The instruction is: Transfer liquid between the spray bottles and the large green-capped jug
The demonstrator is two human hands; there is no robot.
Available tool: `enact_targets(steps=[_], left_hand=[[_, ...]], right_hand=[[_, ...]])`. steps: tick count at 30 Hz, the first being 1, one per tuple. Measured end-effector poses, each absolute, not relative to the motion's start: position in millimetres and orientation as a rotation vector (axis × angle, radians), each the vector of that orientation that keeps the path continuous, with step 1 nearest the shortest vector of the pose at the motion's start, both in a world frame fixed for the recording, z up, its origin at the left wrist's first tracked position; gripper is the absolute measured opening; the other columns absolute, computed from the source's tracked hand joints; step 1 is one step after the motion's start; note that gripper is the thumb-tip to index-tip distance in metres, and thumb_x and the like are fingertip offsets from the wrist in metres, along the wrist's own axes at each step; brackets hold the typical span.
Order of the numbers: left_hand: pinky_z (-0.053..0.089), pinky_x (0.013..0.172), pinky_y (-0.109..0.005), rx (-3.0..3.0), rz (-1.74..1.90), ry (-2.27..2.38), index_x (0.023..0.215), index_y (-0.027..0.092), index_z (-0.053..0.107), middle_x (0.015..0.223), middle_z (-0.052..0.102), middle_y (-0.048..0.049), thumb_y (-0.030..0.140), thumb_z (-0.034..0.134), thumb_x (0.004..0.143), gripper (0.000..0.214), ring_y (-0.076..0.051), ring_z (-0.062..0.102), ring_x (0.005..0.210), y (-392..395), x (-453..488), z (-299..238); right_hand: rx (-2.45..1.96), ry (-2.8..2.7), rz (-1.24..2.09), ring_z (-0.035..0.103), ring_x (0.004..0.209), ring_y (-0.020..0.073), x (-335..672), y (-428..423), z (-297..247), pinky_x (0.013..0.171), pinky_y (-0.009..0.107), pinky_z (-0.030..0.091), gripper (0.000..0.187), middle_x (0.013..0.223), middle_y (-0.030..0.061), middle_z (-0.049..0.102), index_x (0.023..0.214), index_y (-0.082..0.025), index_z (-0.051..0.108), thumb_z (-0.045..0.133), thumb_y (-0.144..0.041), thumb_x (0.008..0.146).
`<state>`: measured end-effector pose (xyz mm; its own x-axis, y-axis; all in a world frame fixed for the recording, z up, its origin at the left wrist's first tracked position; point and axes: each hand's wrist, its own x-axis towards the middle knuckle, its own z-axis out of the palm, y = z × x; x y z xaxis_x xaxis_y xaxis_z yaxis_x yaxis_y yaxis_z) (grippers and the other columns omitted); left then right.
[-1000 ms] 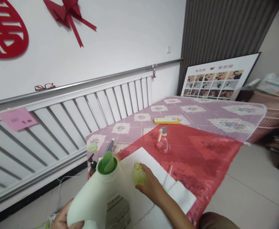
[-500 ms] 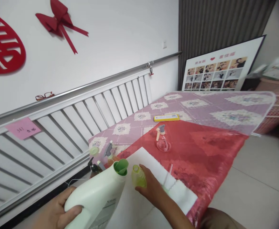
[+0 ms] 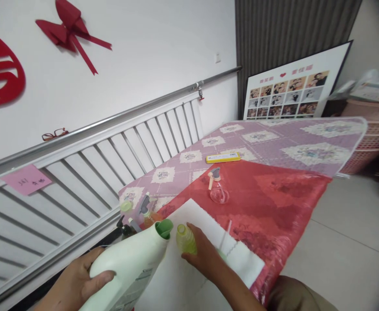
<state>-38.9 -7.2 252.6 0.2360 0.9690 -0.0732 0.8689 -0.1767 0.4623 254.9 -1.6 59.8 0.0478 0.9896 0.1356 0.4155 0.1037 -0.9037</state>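
My left hand (image 3: 79, 280) grips the base of a big white jug (image 3: 127, 268) with a green spout (image 3: 164, 228). The jug lies tilted, its spout level with the open neck of a small green bottle (image 3: 185, 239). My right hand (image 3: 205, 258) is wrapped round that small bottle, which stands upright on a white cloth (image 3: 208, 242) spread over the table's near corner.
A clear spray bottle (image 3: 218, 190) stands on the red cover (image 3: 273, 207). A yellow case (image 3: 223, 157) lies on the purple tablecloth. Several spray heads and small bottles (image 3: 137, 211) crowd the left corner. A white slatted panel (image 3: 95, 164) runs along the left; a photo board (image 3: 289, 93) leans behind.
My left hand tipped the white jug from nearly upright to lying sideways, bringing its green spout close to the small bottle's neck. My right hand kept holding the small bottle in place.
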Motion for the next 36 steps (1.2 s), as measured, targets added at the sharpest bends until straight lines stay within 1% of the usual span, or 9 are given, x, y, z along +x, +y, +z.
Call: enact_targets(steps=[4,7,12,17,21,25,29,36], left_hand=[[0.049,0.06,-0.023,2.075,0.302,1.69,0.077,0.022,0.063,0.069,0.068,0.0018,0.059,0.057,0.068,0.038,-0.02,0.063,0.067,-11,-33,259],[0.049,0.06,-0.024,2.087,0.259,1.676,0.075,0.023,0.063,0.068,0.068,0.0014,0.058,0.057,0.069,0.036,-0.02,0.063,0.066,-15,-28,264],[0.049,0.062,-0.024,2.101,0.194,1.655,0.074,0.023,0.063,0.07,0.068,0.001,0.055,0.057,0.07,0.033,-0.02,0.062,0.068,-21,-20,270],[0.048,0.06,-0.023,2.12,0.152,1.678,0.07,0.024,0.064,0.066,0.067,0.002,0.054,0.06,0.067,0.031,-0.02,0.061,0.066,-23,-17,274],[0.047,0.061,-0.023,2.135,0.122,1.68,0.072,0.023,0.064,0.067,0.068,0.0017,0.055,0.059,0.068,0.032,-0.02,0.062,0.067,-24,-15,276],[0.047,0.06,-0.022,2.102,0.107,1.657,0.076,0.023,0.065,0.072,0.07,0.0007,0.057,0.058,0.068,0.036,-0.02,0.063,0.067,-25,-11,278],[0.047,0.059,-0.022,2.074,0.108,1.63,0.081,0.023,0.066,0.075,0.071,0.0003,0.056,0.059,0.068,0.036,-0.02,0.063,0.069,-25,-6,283],[0.046,0.057,-0.021,2.086,0.057,1.67,0.079,0.023,0.065,0.071,0.071,0.0005,0.057,0.058,0.069,0.036,-0.02,0.064,0.066,-25,3,294]], right_hand=[[-1.45,-1.506,0.807,0.04,0.131,0.0273,255,-3,60,0.112,0.044,0.03,0.083,0.141,0.0136,0.044,0.138,-0.016,0.036,0.07,-0.024,0.063],[-1.427,-1.501,0.787,0.041,0.13,0.0271,257,-4,59,0.111,0.044,0.031,0.082,0.14,0.0132,0.045,0.138,-0.017,0.036,0.069,-0.023,0.063],[-1.4,-1.528,0.816,0.04,0.131,0.0267,261,-9,59,0.111,0.044,0.031,0.083,0.141,0.0118,0.045,0.139,-0.018,0.036,0.069,-0.021,0.062],[-1.411,-1.529,0.844,0.038,0.133,0.0276,263,-14,63,0.112,0.046,0.03,0.082,0.144,0.0107,0.043,0.139,-0.02,0.036,0.068,-0.022,0.064],[-1.42,-1.541,0.842,0.037,0.134,0.0278,263,-13,59,0.112,0.045,0.029,0.083,0.145,0.0117,0.042,0.14,-0.019,0.035,0.069,-0.023,0.064],[-1.4,-1.539,0.849,0.037,0.134,0.0281,264,-12,56,0.112,0.047,0.029,0.084,0.145,0.0101,0.042,0.14,-0.022,0.035,0.07,-0.023,0.063],[-1.378,-1.55,0.858,0.038,0.132,0.028,265,-13,60,0.111,0.047,0.029,0.084,0.144,0.0096,0.043,0.14,-0.023,0.036,0.07,-0.022,0.063],[-1.399,-1.552,0.881,0.038,0.133,0.0278,266,-12,63,0.112,0.045,0.029,0.084,0.144,0.0126,0.042,0.14,-0.017,0.034,0.069,-0.023,0.063]])
